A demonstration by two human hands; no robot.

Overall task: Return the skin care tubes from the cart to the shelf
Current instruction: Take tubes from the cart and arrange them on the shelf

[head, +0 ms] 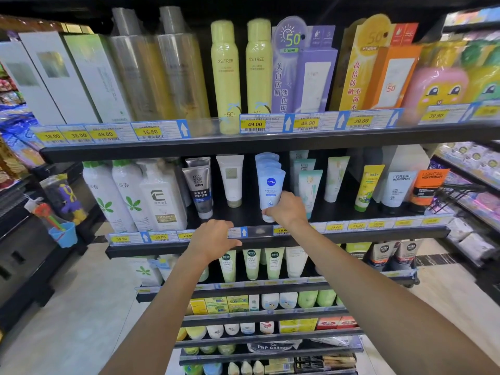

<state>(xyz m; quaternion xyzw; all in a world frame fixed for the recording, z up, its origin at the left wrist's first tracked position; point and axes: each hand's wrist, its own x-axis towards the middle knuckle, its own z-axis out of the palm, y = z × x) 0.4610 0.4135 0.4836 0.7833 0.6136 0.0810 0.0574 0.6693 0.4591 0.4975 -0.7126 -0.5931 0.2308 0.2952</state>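
A pale blue Nivea tube [270, 188] stands cap-down at the front of a row of like tubes on the middle shelf [249, 217]. My right hand [288, 209] grips its lower end, covering the cap. My left hand [213, 238] rests on the shelf's front edge by the price rail, fingers curled, holding nothing. Left of the Nivea row stand a white tube [231, 180] and a grey men's tube [198, 188]. Green-white tubes [309, 189] stand just right of my right hand. The cart shows only as black wire [454, 194] at the far right.
The upper shelf carries tall yellow spray cans [226, 74], clear bottles and boxed sunscreen. Big white pump bottles [159, 196] fill the middle shelf's left end, L'Oreal tubes [399, 189] its right end. Lower shelves hold more tubes. A blue toy bucket [63, 234] hangs at left.
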